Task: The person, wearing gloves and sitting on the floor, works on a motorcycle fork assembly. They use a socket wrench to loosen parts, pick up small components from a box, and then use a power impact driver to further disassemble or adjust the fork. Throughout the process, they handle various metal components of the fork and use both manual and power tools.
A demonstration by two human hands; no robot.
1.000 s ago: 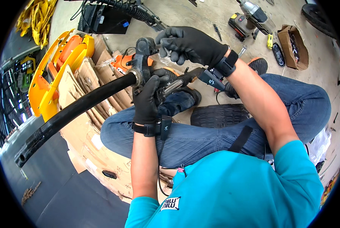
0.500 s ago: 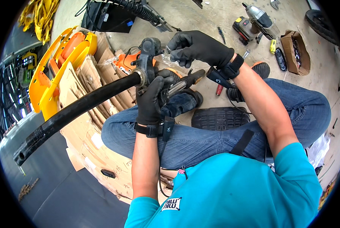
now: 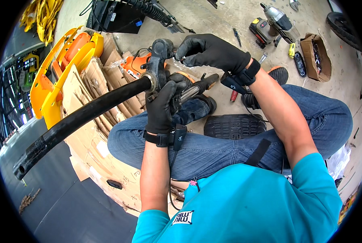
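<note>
A fork [image 3: 160,67] with a dark crown and a long, curved-looking black steering tube [image 3: 94,104] lies across in front of me, the tube reaching down to the far left. My left hand [image 3: 160,110], in a black glove, is closed around the fork just below the crown, where a metal leg [image 3: 188,94] runs off to the right. Also gloved, my right hand [image 3: 213,52] is just right of the crown's upper end, thumb and fingertips pinched together. Something tiny shows at those fingertips, too small to name.
Flattened cardboard [image 3: 104,148] and yellow-orange plastic covers [image 3: 53,97] lie to the left. A cordless impact wrench [image 3: 276,24], a yellow-handled tool [image 3: 291,50] and an open cardboard box [image 3: 316,58] of small parts are at the far right. A black tire [image 3: 234,126] sits between my legs.
My right hand has turned slightly, its fingertips dropping and drawing closer together beside the crown. My left hand keeps its hold, and the fork has barely moved.
</note>
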